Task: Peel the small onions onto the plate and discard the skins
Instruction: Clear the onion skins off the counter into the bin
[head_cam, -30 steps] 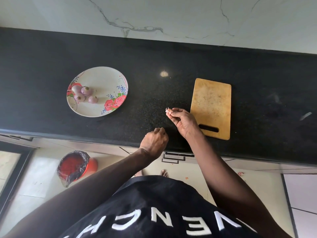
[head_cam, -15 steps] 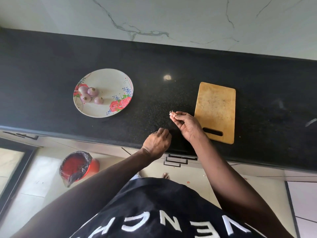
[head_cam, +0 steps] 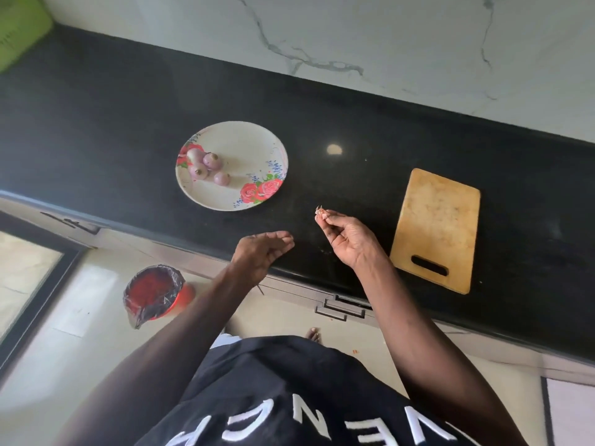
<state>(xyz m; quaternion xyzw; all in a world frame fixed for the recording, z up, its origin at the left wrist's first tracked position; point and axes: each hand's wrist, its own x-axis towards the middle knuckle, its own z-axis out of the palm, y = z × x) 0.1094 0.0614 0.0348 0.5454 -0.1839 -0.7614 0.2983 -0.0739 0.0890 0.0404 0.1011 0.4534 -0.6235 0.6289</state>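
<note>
Several small peeled purple onions (head_cam: 207, 169) lie together on the left side of a round floral plate (head_cam: 248, 146) on the black counter. My right hand (head_cam: 349, 239) hovers over the counter's front part, right of the plate, and pinches a small scrap of onion skin (head_cam: 320, 213) at its fingertips. My left hand (head_cam: 260, 252) is raised at the counter's front edge, cupped with relaxed fingers, and holds nothing that I can see.
A wooden cutting board (head_cam: 438, 226) with a handle slot lies right of my right hand. On the floor at the lower left stands a red bin (head_cam: 154, 294) lined with a dark bag. A green object (head_cam: 19, 27) sits at the far left corner. Marble wall behind.
The camera has tilted and swung, shifting the plate toward the middle. My left hand has lifted from the counter edge and uncurled from a fist. My right hand still pinches the skin.
</note>
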